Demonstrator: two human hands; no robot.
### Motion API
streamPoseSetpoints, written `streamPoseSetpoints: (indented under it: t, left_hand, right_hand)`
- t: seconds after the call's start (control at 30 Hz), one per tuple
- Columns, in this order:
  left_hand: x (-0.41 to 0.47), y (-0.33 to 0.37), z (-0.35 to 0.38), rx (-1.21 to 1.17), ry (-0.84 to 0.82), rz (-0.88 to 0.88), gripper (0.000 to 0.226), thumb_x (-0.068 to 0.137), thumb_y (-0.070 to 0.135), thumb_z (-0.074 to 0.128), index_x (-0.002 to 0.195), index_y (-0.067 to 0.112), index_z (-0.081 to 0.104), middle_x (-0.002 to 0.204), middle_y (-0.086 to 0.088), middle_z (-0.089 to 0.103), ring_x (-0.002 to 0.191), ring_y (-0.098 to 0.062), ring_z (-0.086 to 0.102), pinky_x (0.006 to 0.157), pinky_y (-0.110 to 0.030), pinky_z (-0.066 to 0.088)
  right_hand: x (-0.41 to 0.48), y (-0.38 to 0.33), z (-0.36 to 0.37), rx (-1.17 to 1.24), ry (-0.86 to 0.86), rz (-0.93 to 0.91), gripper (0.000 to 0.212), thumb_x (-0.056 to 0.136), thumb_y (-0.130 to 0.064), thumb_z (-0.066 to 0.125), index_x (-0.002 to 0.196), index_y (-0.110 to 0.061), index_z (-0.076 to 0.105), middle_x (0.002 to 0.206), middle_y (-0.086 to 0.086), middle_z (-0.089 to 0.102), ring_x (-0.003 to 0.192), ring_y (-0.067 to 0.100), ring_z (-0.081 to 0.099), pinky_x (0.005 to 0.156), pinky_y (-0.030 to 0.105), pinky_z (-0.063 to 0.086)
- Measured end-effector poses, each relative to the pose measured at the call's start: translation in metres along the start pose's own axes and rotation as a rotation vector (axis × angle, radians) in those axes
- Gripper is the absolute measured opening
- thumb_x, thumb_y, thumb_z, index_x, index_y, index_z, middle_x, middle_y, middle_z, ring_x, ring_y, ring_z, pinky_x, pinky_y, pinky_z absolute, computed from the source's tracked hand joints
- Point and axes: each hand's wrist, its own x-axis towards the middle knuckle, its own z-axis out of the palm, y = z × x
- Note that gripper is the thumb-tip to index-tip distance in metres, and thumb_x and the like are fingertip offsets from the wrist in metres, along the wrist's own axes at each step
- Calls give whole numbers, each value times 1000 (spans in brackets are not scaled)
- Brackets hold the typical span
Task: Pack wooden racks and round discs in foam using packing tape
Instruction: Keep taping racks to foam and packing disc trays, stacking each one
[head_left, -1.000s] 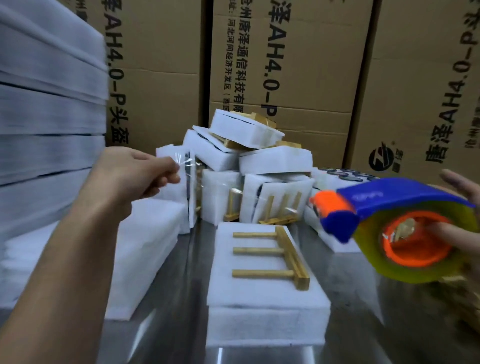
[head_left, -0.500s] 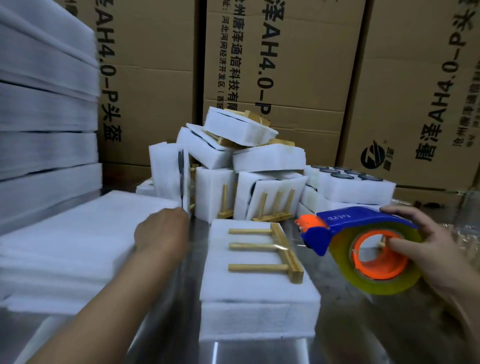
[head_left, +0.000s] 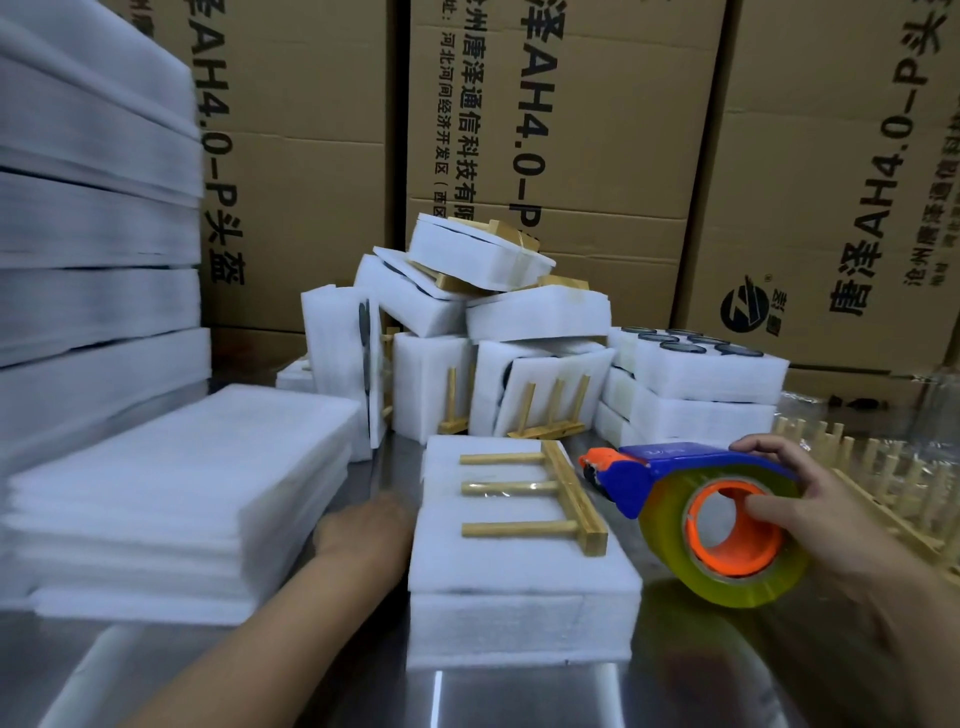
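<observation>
Three tall cardboard boxes (head_left: 291, 156) side by side form back wall, dark gaps between them. Black Chinese print and "AH4.0-P" run sideways down each face. Middle box (head_left: 561, 130) has horizontal flap seam partway down. Right box (head_left: 831, 182) carries round black logo (head_left: 744, 306) low on its face. Steel table (head_left: 519, 696) in front — shiny, with bright light streaks near front edge. Far right, at foot of right box, clear glossy wrap (head_left: 924, 405) — too blurred to tell more.

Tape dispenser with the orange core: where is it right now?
In the head view the tape dispenser is on the right, gripped by the right hand, its blue nose just right of the wooden rack lying on the foam block.
</observation>
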Motion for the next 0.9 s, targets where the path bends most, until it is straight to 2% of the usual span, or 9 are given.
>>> streamPoseSetpoints:
  t: [0.17, 0.37, 0.47, 0.53, 0.6, 0.7, 0.77, 0.83, 0.9]
  left_hand:
    - [2, 4, 6, 8, 20, 71, 34, 97, 24, 31, 125, 12, 47, 118, -3, 60, 106, -22, 57, 82, -33, 45]
    - [3, -1, 1, -44, 54, 79, 26, 97, 25, 36, 111, 18, 57, 118, -2, 60, 106, -21, 57, 81, -30, 45]
    - [5, -9, -8, -148, 214, 32, 30, 96, 18, 39, 124, 20, 52, 123, -4, 59, 109, -22, 56, 83, -32, 46]
    - [10, -16, -12, -388, 332, 92, 41, 96, 15, 42, 137, 19, 41, 123, -7, 58, 108, -24, 56, 87, -34, 46]
    - [7, -12, -16, -908, 341, 116, 40, 99, 19, 42, 139, 14, 42, 115, -7, 62, 99, -22, 59, 83, -34, 48]
    - [-5, 6, -19, -1711, -69, -83, 29, 96, 24, 48, 111, 2, 58, 73, -10, 69, 61, -23, 66, 52, -26, 50]
    - [-10, 17, -14, -1762, -194, -112, 23, 92, 23, 54, 105, 5, 60, 76, -12, 70, 55, -21, 68, 46, -23, 49]
    - [-10, 22, -10, -1736, -135, -90, 19, 91, 17, 56, 106, 7, 60, 79, -11, 67, 52, -20, 66, 42, -21, 47]
    - [-8, 22, -9, -1787, -163, -98, 25, 90, 15, 56, 113, 5, 59, 89, -16, 67, 63, -27, 64, 53, -28, 51]
  right_hand:
    - [-1, 0, 2, 31, 4, 39, 53, 80, 17, 56, 92, -34, 62, 105, 6, 61, 77, 27, 64, 52, 30, 49]
    - [0, 2, 1, 79, -17, 79, 54, 80, 17, 54, 91, -36, 63, 95, 9, 65, 78, 29, 63, 59, 38, 51]
    - [0, 3, 0, 96, -29, 90, 56, 80, 17, 54, 89, -38, 64, 93, 9, 67, 75, 27, 65, 59, 38, 51]
    - [0, 3, 0, 103, -39, 94, 57, 80, 17, 53, 88, -39, 65, 94, 10, 67, 77, 28, 65, 61, 39, 52]
    - [0, 4, 0, 105, -43, 94, 59, 80, 16, 53, 86, -41, 66, 95, 10, 67, 80, 29, 66, 64, 41, 53]
    - [0, 5, 0, 106, -49, 95, 60, 81, 15, 54, 85, -43, 67, 99, 9, 66, 83, 25, 68, 66, 42, 54]
    - [1, 5, 1, 96, -49, 95, 59, 81, 14, 54, 86, -43, 66, 100, 9, 66, 82, 24, 68, 66, 42, 54]
    - [1, 4, 3, 87, -42, 94, 58, 81, 14, 55, 87, -43, 66, 99, 12, 65, 83, 32, 66, 71, 47, 52]
    - [0, 3, 4, 85, -39, 92, 58, 81, 14, 54, 87, -42, 65, 99, 15, 65, 85, 39, 64, 76, 51, 51]
